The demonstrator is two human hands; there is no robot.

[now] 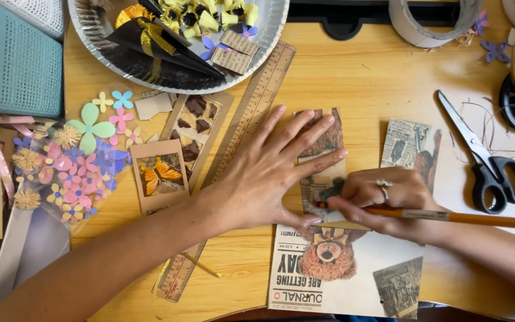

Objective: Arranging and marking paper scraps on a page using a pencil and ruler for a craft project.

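Nearest the lens: printed sheet (305,274) with a teddy-bear picture and headline lettering, lying at the near table edge and overhanging it slightly; a card template sits on its upper part

Far left: blue mesh basket (16,59) at the corner, and below it a heap of paper flowers (73,161) in pink, green and purple, crowding that side and leaving little open room

Butterfly card (159,176): brown card with an orange butterfly, flat beside the flowers

Wooden ruler (233,161): laid diagonally from the foil plate (269,36) down toward the near edge, passing under the left forearm

Left hand (269,173): fingers spread flat, pressing a collage card (320,161) onto the printed sheet, seemingly to keep it from shifting; nothing gripped, palm down

Right hand (382,200): closed around an orange pencil (466,219) in a writing grip, tip touching the lower edge of the collage card just beside the left thumb, apparently tracing that edge; ring on one finger

Newsprint cutout (409,146): small, just beyond the right hand

Scissors (487,164): black-handled, blades shut, well apart to the right, on white paper

Tape roll (430,21): at the far edge

Open wood shows mainly between ruler, tape and scissors
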